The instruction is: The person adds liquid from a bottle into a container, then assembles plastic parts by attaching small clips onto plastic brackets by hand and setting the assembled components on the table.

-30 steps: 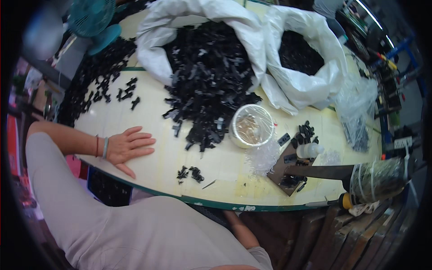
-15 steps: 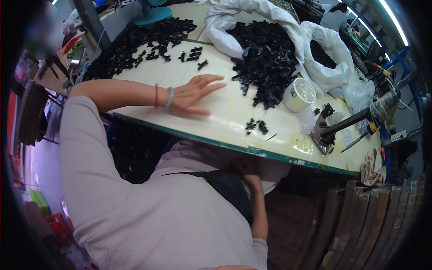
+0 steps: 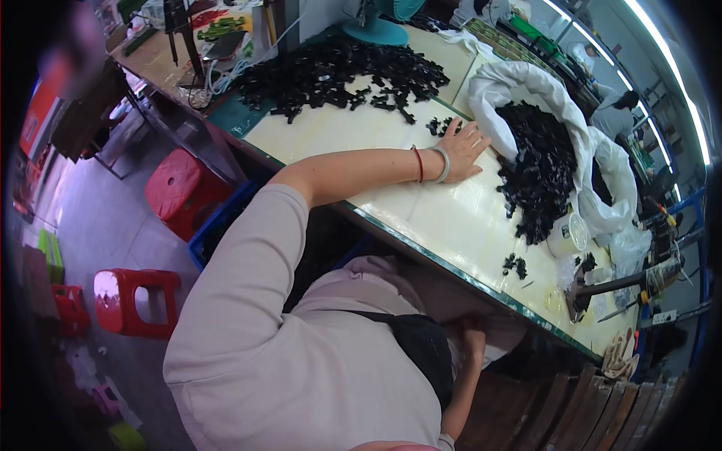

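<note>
My left hand (image 3: 462,155), with a red band and a pale bangle at its wrist, is stretched over the white worktable (image 3: 406,207). Its fingers are spread and nothing shows in them. Just beyond the fingertips lie a few small black plastic parts (image 3: 435,126); the hand may cover others. To its right, a big heap of the black parts (image 3: 535,169) spills from the mouth of a white sack (image 3: 492,84). Down at my lap, below the table edge, rests my right hand (image 3: 472,325); its fingers are too dim and partly hidden to make out.
Another spread of black parts (image 3: 338,71) covers the table's far left, by a teal fan base (image 3: 376,32). At the right stand a white tub (image 3: 567,234) and a hand-lever tool (image 3: 583,295). Red stools (image 3: 135,301) and a blue crate (image 3: 201,244) are at my left.
The view has swung left, bringing the stools and floor into sight. My left hand has moved farther across the table, near the small loose parts. The right hand stays at my lap.
</note>
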Motion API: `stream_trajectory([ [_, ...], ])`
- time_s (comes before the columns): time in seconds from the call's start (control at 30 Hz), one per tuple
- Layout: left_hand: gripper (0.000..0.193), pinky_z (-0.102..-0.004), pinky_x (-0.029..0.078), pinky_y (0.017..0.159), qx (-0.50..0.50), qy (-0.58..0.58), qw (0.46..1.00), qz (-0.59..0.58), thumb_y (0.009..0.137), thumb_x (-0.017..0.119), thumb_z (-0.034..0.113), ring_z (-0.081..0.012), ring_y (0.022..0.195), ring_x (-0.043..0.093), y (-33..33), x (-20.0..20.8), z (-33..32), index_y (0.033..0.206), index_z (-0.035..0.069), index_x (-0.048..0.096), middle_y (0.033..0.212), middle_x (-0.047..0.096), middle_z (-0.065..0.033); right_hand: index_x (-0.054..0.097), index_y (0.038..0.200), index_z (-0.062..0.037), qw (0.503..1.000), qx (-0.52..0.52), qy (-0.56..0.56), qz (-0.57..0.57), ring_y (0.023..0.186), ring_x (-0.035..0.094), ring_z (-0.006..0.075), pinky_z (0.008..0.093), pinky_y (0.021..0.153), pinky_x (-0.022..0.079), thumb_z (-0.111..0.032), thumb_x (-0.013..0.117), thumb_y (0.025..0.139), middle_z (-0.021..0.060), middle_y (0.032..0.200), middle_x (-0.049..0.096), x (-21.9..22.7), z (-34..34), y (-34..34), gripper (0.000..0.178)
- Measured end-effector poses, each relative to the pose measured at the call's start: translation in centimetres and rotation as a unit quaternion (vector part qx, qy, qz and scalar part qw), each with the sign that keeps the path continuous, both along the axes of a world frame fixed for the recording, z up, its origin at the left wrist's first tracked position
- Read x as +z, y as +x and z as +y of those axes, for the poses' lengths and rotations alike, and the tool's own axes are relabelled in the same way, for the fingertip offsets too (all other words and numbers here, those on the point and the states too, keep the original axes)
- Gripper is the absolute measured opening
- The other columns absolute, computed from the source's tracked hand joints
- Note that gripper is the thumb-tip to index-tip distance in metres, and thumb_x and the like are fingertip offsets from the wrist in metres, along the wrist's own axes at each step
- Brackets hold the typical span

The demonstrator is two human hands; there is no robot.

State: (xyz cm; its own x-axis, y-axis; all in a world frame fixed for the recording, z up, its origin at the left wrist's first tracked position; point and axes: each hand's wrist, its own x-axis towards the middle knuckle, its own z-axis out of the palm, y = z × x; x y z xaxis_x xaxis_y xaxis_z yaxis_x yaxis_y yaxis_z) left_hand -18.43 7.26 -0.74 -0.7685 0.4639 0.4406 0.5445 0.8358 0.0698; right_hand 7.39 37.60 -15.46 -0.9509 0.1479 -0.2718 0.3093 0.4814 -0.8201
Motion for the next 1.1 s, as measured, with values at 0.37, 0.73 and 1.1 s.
stream_trajectory([
  [0.37,0.018,-0.0618,0.026,0.099,0.059,-0.124,0.988,0.077,0.081,0.050,0.014,-0.0261,0.118,0.045,-3.3,-0.8,-0.9,0.090,0.012,0.066,0.099,0.062,-0.0057,0.062,0.101,0.0019,0.942,0.044,0.332,0.006,0.105,0.055,0.0385,0.0443,0.085,0.044,-0.016,0.051,0.083,0.0246,0.107,0.060,-5.8,3.4,3.6,0.027],
  [0.73,0.029,-0.0541,0.024,0.105,0.031,-0.102,0.989,0.105,0.087,0.050,0.016,-0.0217,0.125,0.040,-6.4,-1.3,-3.2,0.115,0.015,0.058,0.119,0.058,-0.0018,0.057,0.112,0.0022,0.965,-0.176,0.162,0.109,0.107,0.055,0.0346,0.0416,0.091,0.043,-0.020,0.050,0.087,0.0206,0.114,0.059,-8.1,1.9,6.2,0.034],
  [1.1,0.019,-0.0521,0.028,0.102,-0.019,-0.060,0.993,0.102,0.085,0.055,0.021,-0.0220,0.119,0.045,-3.7,-0.3,-3.2,0.099,0.014,0.065,0.108,0.062,-0.0034,0.056,0.114,0.0010,0.900,-0.236,0.126,0.343,0.108,0.055,0.0321,0.0411,0.093,0.042,-0.022,0.049,0.089,0.0191,0.117,0.058,0.4,-0.5,7.3,0.035],
])
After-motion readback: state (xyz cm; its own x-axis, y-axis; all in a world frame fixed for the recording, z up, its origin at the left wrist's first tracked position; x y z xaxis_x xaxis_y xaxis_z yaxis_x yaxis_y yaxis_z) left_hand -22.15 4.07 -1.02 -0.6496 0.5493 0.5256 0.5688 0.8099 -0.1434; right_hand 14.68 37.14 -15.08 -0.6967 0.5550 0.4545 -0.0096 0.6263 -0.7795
